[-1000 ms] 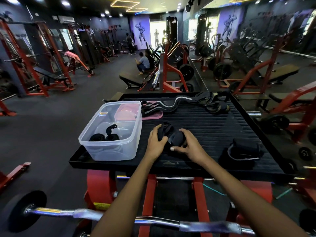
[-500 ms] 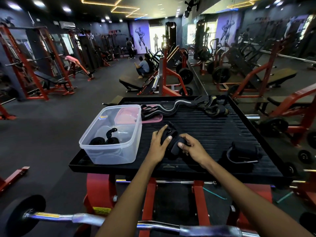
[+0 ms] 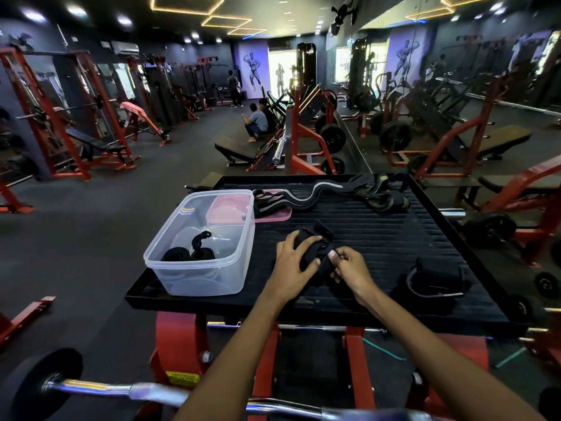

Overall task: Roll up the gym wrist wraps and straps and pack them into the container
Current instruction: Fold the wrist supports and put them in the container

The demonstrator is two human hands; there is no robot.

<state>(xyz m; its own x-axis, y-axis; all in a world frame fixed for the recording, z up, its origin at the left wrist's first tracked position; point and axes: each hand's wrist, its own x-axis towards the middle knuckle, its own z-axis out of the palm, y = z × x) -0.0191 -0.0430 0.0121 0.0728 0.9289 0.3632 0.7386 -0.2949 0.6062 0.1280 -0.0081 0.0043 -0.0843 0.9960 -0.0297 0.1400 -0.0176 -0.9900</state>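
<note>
The left hand [image 3: 296, 261] curls over a black wrist wrap [image 3: 312, 253] on the bench [image 3: 379, 238], while the right hand [image 3: 349, 265] pinches the wrap's near end just beside it. The wrap's long axis runs from that pinch away and leftward under the left fingers. Left of both hands, the clear container [image 3: 200, 241] holds two rolled black straps [image 3: 188, 253].
</note>
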